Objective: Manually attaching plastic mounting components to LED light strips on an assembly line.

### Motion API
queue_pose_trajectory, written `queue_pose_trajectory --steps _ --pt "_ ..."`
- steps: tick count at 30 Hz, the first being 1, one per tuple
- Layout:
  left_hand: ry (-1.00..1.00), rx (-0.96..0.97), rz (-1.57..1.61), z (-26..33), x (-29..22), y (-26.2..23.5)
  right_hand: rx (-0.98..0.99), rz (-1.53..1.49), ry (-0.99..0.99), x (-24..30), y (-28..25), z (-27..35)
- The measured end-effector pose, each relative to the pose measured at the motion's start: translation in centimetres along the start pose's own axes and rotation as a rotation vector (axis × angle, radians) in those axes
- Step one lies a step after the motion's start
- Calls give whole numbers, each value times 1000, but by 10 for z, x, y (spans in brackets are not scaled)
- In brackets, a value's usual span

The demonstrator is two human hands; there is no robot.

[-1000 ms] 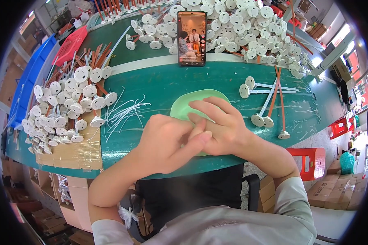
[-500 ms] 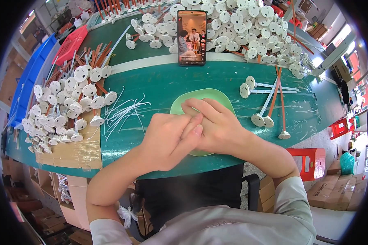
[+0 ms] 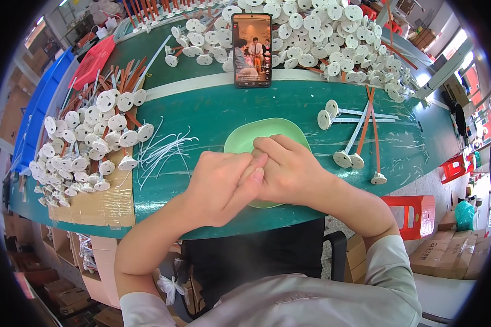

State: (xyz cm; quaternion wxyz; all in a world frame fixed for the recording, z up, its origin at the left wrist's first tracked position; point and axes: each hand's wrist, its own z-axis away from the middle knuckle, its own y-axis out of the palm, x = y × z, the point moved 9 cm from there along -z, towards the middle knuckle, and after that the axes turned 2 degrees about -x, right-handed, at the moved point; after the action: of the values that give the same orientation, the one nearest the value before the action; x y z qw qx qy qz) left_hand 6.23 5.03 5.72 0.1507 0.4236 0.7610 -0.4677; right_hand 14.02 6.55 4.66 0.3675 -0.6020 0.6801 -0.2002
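My left hand (image 3: 215, 182) and my right hand (image 3: 292, 169) are pressed together over a light green plate (image 3: 256, 131) at the middle of the table. Both are closed, with bent fingers meeting and the left thumb against the right hand. Whatever they hold, if anything, is hidden between the fingers. Left of them lies a loose bunch of thin white strips (image 3: 166, 150). Several long-stemmed pieces with round white disc ends (image 3: 342, 159) rest on the table to the right, their stems orange-brown or pale.
A lit phone (image 3: 252, 52) stands upright beyond the plate. Large heaps of white-disc pieces lie at the left (image 3: 93, 117) and far right (image 3: 333, 32). The left heap rests partly on cardboard (image 3: 106, 204). A blue bin (image 3: 41, 103) and red basket (image 3: 94, 62) stand far left.
My right hand's fingers have curled in tighter and drawn slightly back, showing more of the plate. The left hand stays nearly in place. The view has shifted slightly.
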Motion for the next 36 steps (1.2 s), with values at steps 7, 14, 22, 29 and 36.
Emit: queue_pose_trajectory --steps 7,14,22,29,36 --pt "20 -14 5 0 0 0 -8 0 3 0 -2 -1" --pt "23 -16 -10 1 -1 -1 0 -10 6 0 -1 -1" --pt "36 -45 -25 0 -3 -3 -22 -79 40 -6 -4 -1" --pt "-2 -106 162 1 1 -6 -38 -54 61 -10 -10 -2" --pt "-12 -180 225 2 3 -12 -39 -17 64 -11 -5 -1"
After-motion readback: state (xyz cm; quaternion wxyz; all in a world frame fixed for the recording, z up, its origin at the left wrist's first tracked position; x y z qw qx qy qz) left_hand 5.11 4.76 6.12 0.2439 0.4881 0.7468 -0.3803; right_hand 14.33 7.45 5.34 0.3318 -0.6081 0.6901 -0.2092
